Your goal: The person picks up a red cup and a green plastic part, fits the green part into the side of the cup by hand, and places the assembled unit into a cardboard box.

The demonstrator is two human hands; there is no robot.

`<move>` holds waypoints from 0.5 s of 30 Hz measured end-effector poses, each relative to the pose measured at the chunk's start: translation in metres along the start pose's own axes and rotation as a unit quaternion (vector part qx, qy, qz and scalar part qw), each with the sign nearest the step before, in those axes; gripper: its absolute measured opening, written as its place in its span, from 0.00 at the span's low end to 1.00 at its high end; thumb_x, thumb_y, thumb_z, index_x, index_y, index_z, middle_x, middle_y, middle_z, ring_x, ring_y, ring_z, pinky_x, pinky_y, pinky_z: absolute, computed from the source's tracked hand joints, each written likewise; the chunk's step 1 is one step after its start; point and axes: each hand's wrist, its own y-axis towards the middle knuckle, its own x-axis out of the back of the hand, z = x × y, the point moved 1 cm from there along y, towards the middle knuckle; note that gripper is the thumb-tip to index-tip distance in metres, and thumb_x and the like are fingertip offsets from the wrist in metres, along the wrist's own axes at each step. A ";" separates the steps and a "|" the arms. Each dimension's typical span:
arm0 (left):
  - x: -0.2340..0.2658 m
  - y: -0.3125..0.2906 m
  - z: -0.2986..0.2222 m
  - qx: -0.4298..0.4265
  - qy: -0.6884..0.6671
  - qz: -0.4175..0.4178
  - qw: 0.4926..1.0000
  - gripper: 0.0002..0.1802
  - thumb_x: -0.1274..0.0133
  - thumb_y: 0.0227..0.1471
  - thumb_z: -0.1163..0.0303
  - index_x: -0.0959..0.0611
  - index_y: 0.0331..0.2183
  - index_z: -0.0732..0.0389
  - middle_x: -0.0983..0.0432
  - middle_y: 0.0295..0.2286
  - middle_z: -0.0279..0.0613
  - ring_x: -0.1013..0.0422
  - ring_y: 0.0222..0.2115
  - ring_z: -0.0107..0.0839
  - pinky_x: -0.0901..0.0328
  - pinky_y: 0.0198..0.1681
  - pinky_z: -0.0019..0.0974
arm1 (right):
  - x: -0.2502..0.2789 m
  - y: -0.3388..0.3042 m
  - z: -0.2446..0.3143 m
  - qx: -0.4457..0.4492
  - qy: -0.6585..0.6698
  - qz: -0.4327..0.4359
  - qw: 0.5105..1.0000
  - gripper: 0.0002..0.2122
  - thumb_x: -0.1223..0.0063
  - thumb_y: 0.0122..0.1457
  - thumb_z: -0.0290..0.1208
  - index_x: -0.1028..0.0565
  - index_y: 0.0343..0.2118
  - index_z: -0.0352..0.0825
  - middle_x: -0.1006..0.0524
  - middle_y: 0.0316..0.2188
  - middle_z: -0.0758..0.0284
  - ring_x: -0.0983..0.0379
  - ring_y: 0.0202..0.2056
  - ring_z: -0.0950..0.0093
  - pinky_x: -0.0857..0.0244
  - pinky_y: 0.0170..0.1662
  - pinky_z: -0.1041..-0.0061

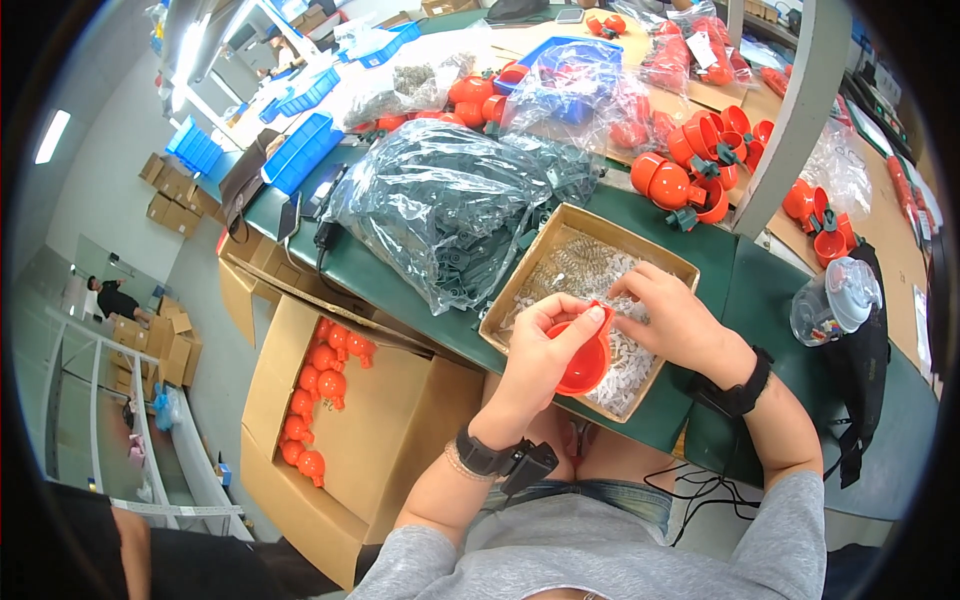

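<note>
My left hand [548,352] is closed on a small red plastic cup [588,362], its thumb along the upper rim. The cup is tilted so its hollow inside faces me. Beside the cup's upper end is my right hand [668,318], its fingers bent in toward the thumb. What those fingertips hold, if anything, is too small to make out. Both hands are over a shallow cardboard box [655,262]. Thin metal springs [575,272] are heaped in its far part, and small white pieces [625,385] fill the near part.
Behind the box lies a large clear bag of dark green parts [440,200]. Red cups with green fittings [695,165] are piled at the far right. A lidded clear jar [835,302] stands to the right. An open carton [345,430] with red cups is at the lower left.
</note>
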 end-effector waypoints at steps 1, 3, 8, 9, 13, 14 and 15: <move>-0.001 0.000 -0.001 0.008 0.006 0.005 1.000 0.07 0.46 0.49 0.71 0.24 0.30 0.65 0.24 0.26 0.38 0.29 0.25 0.20 0.35 0.29 0.23 | 0.000 0.001 0.000 0.000 0.000 0.000 1.000 0.10 0.46 0.48 0.23 0.31 0.33 0.32 0.32 0.31 0.60 0.32 0.37 0.61 0.36 0.39 0.68; -0.002 0.002 0.001 0.006 0.010 0.016 1.000 0.07 0.46 0.49 0.71 0.24 0.31 0.65 0.24 0.26 0.38 0.29 0.25 0.20 0.35 0.29 0.23 | 0.002 0.001 0.000 -0.004 0.051 -0.035 0.998 0.08 0.46 0.49 0.23 0.31 0.32 0.32 0.31 0.29 0.60 0.31 0.34 0.61 0.35 0.37 0.70; -0.002 0.005 0.001 0.006 0.018 0.029 0.999 0.08 0.47 0.49 0.71 0.23 0.31 0.66 0.24 0.26 0.39 0.29 0.27 0.21 0.35 0.31 0.23 | 0.006 0.007 0.002 -0.033 0.123 -0.107 0.986 0.07 0.47 0.48 0.20 0.31 0.31 0.29 0.29 0.26 0.62 0.30 0.29 0.69 0.35 0.33 0.74; -0.001 0.004 0.000 -0.002 0.034 0.022 0.999 0.08 0.47 0.50 0.71 0.23 0.32 0.66 0.24 0.27 0.39 0.29 0.27 0.21 0.35 0.31 0.23 | 0.005 0.012 0.004 -0.067 0.171 -0.112 0.977 0.07 0.47 0.48 0.19 0.30 0.31 0.29 0.29 0.24 0.63 0.30 0.28 0.72 0.35 0.33 0.76; 0.005 0.007 0.009 -0.040 0.109 0.019 0.993 0.11 0.52 0.54 0.69 0.23 0.35 0.67 0.25 0.29 0.37 0.31 0.31 0.20 0.35 0.36 0.25 | 0.001 0.011 0.004 -0.041 0.168 -0.061 0.983 0.05 0.48 0.48 0.17 0.28 0.29 0.27 0.28 0.26 0.64 0.30 0.29 0.78 0.36 0.33 0.81; 0.005 0.011 0.018 -0.078 0.192 -0.009 0.978 0.11 0.52 0.54 0.68 0.23 0.33 0.67 0.26 0.28 0.36 0.31 0.30 0.19 0.36 0.35 0.25 | 0.005 0.009 0.007 -0.032 0.148 -0.039 0.988 0.04 0.49 0.49 0.16 0.28 0.29 0.27 0.28 0.26 0.64 0.30 0.29 0.79 0.37 0.33 0.83; 0.003 0.015 0.028 -0.093 0.152 -0.003 0.984 0.12 0.52 0.54 0.65 0.23 0.31 0.66 0.28 0.24 0.34 0.34 0.27 0.18 0.37 0.30 0.26 | 0.004 0.005 0.005 -0.032 0.188 -0.039 0.981 0.04 0.49 0.49 0.16 0.28 0.30 0.28 0.27 0.27 0.65 0.31 0.29 0.79 0.37 0.33 0.83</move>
